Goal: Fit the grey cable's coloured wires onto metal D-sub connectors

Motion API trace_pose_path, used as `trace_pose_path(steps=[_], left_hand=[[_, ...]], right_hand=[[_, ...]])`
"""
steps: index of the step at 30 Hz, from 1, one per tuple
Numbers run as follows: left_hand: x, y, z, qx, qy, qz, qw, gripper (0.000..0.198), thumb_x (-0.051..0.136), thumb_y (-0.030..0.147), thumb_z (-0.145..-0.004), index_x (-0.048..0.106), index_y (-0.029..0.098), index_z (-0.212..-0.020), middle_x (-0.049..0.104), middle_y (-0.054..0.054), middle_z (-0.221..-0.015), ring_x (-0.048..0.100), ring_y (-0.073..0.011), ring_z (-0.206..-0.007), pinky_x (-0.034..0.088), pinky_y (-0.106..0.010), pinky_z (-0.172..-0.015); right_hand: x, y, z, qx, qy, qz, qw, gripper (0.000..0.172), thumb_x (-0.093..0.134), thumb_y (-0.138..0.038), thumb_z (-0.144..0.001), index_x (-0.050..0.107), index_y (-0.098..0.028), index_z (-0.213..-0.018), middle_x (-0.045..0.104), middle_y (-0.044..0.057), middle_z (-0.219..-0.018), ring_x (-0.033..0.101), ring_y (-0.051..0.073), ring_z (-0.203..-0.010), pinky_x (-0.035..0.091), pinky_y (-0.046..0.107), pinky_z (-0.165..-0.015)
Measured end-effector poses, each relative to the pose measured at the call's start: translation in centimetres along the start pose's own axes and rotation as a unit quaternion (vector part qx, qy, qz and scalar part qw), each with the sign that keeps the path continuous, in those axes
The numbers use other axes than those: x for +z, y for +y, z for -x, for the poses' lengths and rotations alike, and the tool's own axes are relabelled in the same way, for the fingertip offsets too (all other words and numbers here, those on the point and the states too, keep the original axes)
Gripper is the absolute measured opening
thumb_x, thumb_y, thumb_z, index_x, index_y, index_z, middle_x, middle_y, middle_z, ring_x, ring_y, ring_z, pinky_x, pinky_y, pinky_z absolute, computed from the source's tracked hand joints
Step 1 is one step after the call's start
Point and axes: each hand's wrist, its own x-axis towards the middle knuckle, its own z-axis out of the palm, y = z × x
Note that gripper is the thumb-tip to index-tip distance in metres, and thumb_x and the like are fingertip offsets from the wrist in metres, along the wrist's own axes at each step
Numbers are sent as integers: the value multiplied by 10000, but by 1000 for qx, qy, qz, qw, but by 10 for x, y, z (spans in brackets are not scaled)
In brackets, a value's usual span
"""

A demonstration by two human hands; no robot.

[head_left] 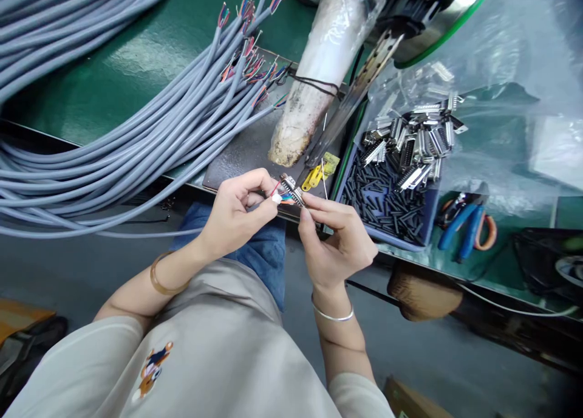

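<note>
My left hand (241, 208) is closed on the end of a grey cable, pinching it close to its thin coloured wires (286, 198). Between thumb and fingers of my right hand (334, 239) is a metal D-sub connector (292, 189), its row of pins facing the wires. The wire ends meet or lie very close to the connector; whether any are joined to it I cannot tell. Both hands are over the table's front edge. Just beyond them lie small yellow pieces (314, 176) on a dark metal plate (237, 157).
Bundled grey cables (182, 126) with stripped ends fill the left. A plastic-wrapped tube (319, 71) tied to a metal bar (350, 102) stands ahead. On the right are a blue tray (428, 223) with black sleeves, loose metal connectors (423, 138), and blue-handled pliers (471, 229).
</note>
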Motion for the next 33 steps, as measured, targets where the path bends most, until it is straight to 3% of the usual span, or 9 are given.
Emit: trace_pose_path(steps=[6,15,23,25,30,33], left_hand=[[2,-4,-2,16,20,-43,999,159,663,193,-821,558,162,-705,629,-15,-752,517,-64,-590,352,-156,-475],[2,2,-6,46,-1,-36,998,162,665,232,-836,582,160,-717,678,-21,-804,595,-85,-670,485,-175,-592],[0,0,-5,-8,7,-36,999,211,715,231,-797,568,151,-669,646,-17,-753,469,-48,-565,346,-157,-474],[-1,1,-4,-29,-5,-16,999,217,734,237,-786,568,147,-678,653,-14,-760,401,-20,-495,293,-158,-425],[-2,5,0,-63,-33,13,997,210,740,232,-779,570,149,-688,652,-11,-725,354,-1,-404,258,-171,-360],[-1,4,0,-64,-14,13,998,216,744,216,-758,556,154,-674,635,0,-711,341,0,-412,236,-166,-353]], right_hand=[[0,4,-1,-19,2,12,1000,235,755,-37,-823,686,-220,-953,810,24,-1012,776,156,-890,634,289,-788],[-1,0,-7,-53,8,59,997,250,791,-40,-796,704,-215,-952,817,25,-1001,782,150,-857,637,258,-771],[-4,5,1,-126,-5,98,987,181,790,-78,-816,656,-177,-888,819,55,-1000,785,129,-845,624,194,-768],[-5,5,2,-109,0,88,990,195,792,-69,-812,655,-183,-892,820,41,-997,784,124,-839,622,198,-763],[-4,1,0,19,-2,-8,1000,199,755,-48,-830,657,-211,-889,812,19,-980,784,156,-878,637,280,-773],[-3,0,-2,10,-4,-8,1000,193,757,-57,-831,664,-215,-893,809,16,-983,782,160,-879,633,291,-777]])
